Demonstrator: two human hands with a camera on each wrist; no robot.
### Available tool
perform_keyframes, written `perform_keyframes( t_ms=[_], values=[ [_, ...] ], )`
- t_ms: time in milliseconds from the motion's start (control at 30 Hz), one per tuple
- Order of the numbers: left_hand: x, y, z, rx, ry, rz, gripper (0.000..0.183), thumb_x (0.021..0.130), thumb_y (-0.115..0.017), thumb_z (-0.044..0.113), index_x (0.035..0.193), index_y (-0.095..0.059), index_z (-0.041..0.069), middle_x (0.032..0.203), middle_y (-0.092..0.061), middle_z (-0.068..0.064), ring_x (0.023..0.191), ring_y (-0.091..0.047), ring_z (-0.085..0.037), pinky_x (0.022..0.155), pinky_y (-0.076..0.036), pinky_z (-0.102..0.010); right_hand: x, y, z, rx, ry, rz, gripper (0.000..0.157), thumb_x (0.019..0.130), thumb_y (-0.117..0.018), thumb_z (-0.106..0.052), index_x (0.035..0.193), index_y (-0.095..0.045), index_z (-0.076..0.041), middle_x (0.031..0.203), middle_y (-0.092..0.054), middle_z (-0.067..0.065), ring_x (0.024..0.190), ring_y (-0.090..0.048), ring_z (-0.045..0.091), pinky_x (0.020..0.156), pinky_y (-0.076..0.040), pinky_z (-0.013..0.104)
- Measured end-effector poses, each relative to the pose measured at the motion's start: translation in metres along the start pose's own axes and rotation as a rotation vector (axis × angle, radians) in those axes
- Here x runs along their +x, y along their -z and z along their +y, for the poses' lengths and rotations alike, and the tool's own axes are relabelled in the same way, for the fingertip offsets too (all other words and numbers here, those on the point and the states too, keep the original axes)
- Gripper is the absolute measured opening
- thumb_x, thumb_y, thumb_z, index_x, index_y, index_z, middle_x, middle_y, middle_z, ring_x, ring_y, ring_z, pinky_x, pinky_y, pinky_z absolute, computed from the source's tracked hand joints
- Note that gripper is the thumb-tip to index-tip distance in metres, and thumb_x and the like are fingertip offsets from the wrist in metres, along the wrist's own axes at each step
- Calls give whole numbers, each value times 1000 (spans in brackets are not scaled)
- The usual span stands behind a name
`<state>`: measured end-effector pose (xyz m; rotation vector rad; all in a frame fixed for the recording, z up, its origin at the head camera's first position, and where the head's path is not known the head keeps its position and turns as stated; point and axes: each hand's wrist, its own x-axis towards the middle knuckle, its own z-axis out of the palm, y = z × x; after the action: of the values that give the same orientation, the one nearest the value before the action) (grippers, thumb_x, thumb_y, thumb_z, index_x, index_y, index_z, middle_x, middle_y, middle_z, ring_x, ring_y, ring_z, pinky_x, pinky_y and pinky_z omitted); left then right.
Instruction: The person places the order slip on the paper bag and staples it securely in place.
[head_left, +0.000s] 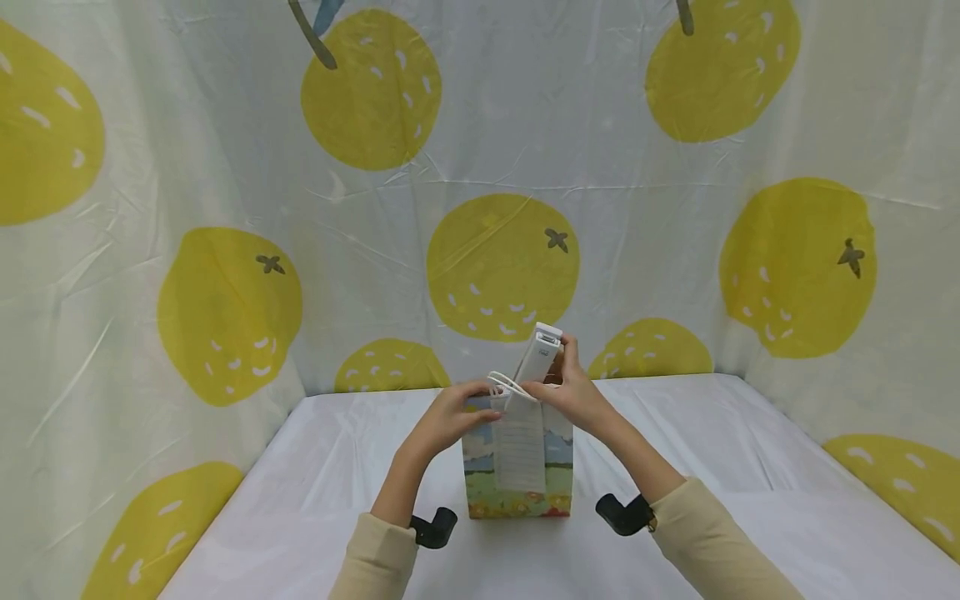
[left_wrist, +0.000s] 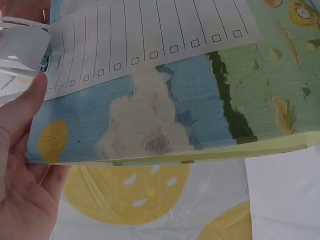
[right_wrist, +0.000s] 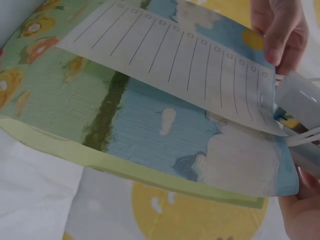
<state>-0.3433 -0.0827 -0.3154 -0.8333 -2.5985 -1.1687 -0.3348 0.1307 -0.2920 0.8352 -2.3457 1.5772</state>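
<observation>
A paper gift bag (head_left: pixel 480 479) painted with sky, clouds and flowers stands upright between both hands. Against its front lies a lined checklist sheet (head_left: pixel 519 454) with small boxes, its upper end at the bag's top edge. My left hand (head_left: pixel 448 417) pinches the bag's top left edge, thumb in front and fingers behind. In my right hand (head_left: pixel 576 398) is a white stapler (head_left: pixel 537 357), tilted up over the top edge. White cord handles (head_left: pixel 512 385) loop beside it. In the right wrist view, the stapler's end (right_wrist: pixel 300 97) overlaps the sheet's upper end.
Under the bag spreads a white-covered table (head_left: pixel 337 467). Behind it hangs a pale curtain (head_left: pixel 375 250) printed with yellow fruit, which also runs along both sides. A black wrist band mount (head_left: pixel 435 528) sits on the left forearm, with another mount (head_left: pixel 624 515) on the right.
</observation>
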Motion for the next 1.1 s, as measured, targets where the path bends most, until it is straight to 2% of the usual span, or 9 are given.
perform_keyframes(
  t_ms=[67, 167, 367, 467, 633, 733, 867, 1100],
  values=[
    [0, 0, -2, -10, -36, 11, 24, 84, -63, 22, 105, -63, 11, 107, -65, -4, 99, -60, -19, 81, -50, -33, 0, 1, 0, 24, 5, 20, 65, 86, -59, -9, 131, -11, -7, 118, -47, 24, 103, -54, 35, 75, -49, 31],
    [-1, 0, -3, -30, -54, 30, 17, 85, -61, 17, 101, -63, 8, 103, -66, -6, 98, -61, -19, 81, -50, -29, 0, 3, 0, 74, -9, 44, 64, 88, -56, -8, 132, -9, -8, 121, -45, 25, 105, -53, 36, 78, -48, 30],
    [0, -3, -4, -46, -41, 66, 23, 86, -61, 18, 105, -64, 6, 105, -66, -9, 99, -61, -22, 82, -51, -31, -2, 5, -3, 144, -36, 144, 53, 90, -50, -10, 127, -13, -5, 122, -42, 21, 114, -48, 37, 85, -43, 24],
    [0, -4, -5, -51, -18, 90, 24, 85, -62, 19, 106, -64, 8, 104, -66, -8, 99, -62, -22, 82, -51, -32, -3, 7, -4, 153, -51, 207, 47, 90, -50, -11, 122, -16, -4, 120, -43, 17, 110, -51, 26, 82, -43, 16],
    [-1, -7, -8, -46, -30, 126, 23, 84, -62, 19, 104, -65, 7, 104, -67, -9, 99, -62, -23, 83, -51, -33, -7, 10, -5, 246, -71, 336, 45, 86, -56, -5, 115, -21, -9, 114, -44, 5, 95, -54, 2, 78, -45, 12],
    [-2, -7, -10, -37, -58, 148, 24, 84, -62, 18, 104, -65, 5, 106, -67, -11, 100, -62, -25, 82, -51, -34, -10, 11, -5, 302, -40, 408, 46, 83, -59, -1, 113, -26, -15, 111, -49, -4, 93, -55, -1, 78, -46, 12],
    [-2, -8, -11, -45, -68, 168, 25, 85, -60, 16, 107, -64, 4, 108, -66, -13, 102, -61, -26, 83, -50, -35, -13, 13, -3, 337, 28, 477, 46, 83, -61, 1, 109, -28, -20, 112, -56, -10, 96, -55, 3, 79, -47, 12],
    [-5, -9, -12, -95, -23, 199, 28, 88, -57, 18, 113, -61, 6, 112, -64, -11, 106, -58, -25, 86, -48, -40, -21, 17, 2, 393, 69, 602, 52, 80, -61, 7, 110, -30, -22, 102, -62, -8, 89, -58, 4, 74, -49, 13]
  ],
)
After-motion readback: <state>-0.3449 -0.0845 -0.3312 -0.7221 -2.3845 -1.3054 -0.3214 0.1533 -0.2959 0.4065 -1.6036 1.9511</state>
